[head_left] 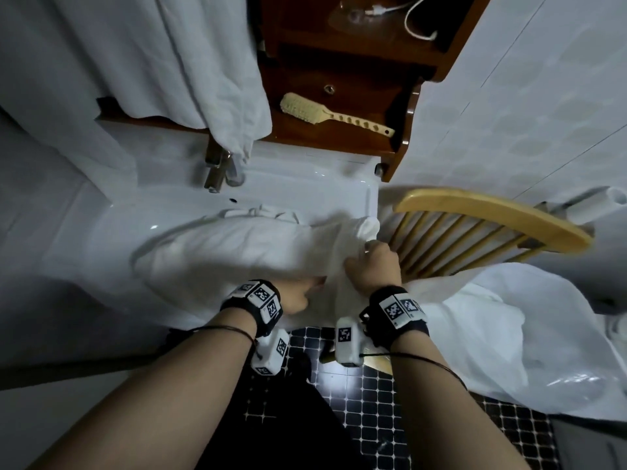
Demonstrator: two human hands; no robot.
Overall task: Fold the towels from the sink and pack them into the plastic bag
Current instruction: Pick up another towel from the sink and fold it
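Towel (237, 252) lies over front rim of sink (305, 178). Wooden chair (492, 212) stands just right of sink, with plastic bag (509, 334) against it. Towel is white, bunched, blurred. Right hand (373, 266) grips its right end in a fist. Left hand (298, 295) has its fingers buried in cloth, grip cannot be told.

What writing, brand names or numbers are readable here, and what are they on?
None: no readable words or numbers anywhere.
Black wristbands and white blocks: only black-and-white square code patterns, no letters.
White towel, clear plastic bag, cream bristle brush: no print visible.
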